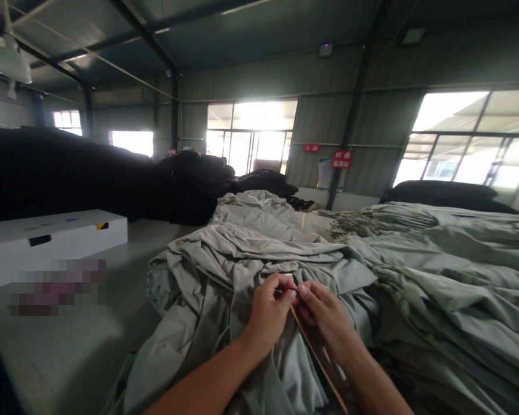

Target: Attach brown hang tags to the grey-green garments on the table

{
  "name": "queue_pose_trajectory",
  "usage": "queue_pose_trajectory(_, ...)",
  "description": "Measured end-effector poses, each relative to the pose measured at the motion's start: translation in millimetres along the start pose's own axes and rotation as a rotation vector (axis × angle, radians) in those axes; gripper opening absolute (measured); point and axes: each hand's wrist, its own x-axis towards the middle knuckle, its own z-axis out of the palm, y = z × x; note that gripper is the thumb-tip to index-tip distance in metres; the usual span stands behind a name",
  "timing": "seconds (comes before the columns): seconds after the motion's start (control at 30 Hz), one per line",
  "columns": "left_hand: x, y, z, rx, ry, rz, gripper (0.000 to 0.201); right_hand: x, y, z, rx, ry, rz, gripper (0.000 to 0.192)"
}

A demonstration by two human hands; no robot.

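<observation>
Our L hand [271,308] & R hand [326,311]: both grips narrow, holding 1 tan strip [317,357] over grey cloth [216,259], twd tabletop [127,271] near edge; 1 white box [75,239] twd left edge.

We find ourselves in a factory workshop, because we see metal walls [259,83], roof beams [143,33], red signs [342,154] and big heaps of grey cloth [211,259].

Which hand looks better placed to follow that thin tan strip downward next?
Probably the right hand: the tan strip slants down beside the right forearm, farther from the left hand. Both hands' fingers are close together at its upper visible end.
</observation>
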Motion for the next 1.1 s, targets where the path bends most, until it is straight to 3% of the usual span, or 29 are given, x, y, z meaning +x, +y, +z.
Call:
queue_pose_trajectory(0.1,2,1,-4.8,0.008,-0.012,0.055,0.006,1,-2,-3,0.120,-0.061,0.092,0.042)
queue_pose_trajectory(0.23,5,2,-10.0,0.017,-0.058,0.023,0.010,1,-2,-6,0.241,-0.072,0.154,0.043)
queue_pose_trajectory(0.43,6,1,-11.6,0.117,-0.121,0.036,0.007,5,3,-5,0.299,-0.021,0.145,0.047)
queue_pose_trajectory(0.67,3,0,-8.9,0.184,0.042,0.052,0.009,2,1,2,-0.026,0.091,-0.035,0.034)
queue_pose_trajectory(0.8,6,-3,-9.7,0.055,0.018,-0.032,0.009,-4,-5,2,-0.286,0.156,-0.218,0.017)
queue_pose_trajectory(0.87,6,-3,-10.3,-0.077,-0.011,-0.046,0.014,-6,-8,1,-0.294,0.132,-0.244,0.016)
queue_pose_trajectory(0.93,5,-1,-11.1,-0.091,-0.033,-0.015,0.014,-6,-10,0,-0.210,0.075,-0.198,0.020)
queue_pose_trajectory(1.1,0,6,-13.1,0.266,0.009,0.248,0.007,-2,-4,-2,-0.088,0.026,-0.087,0.038)
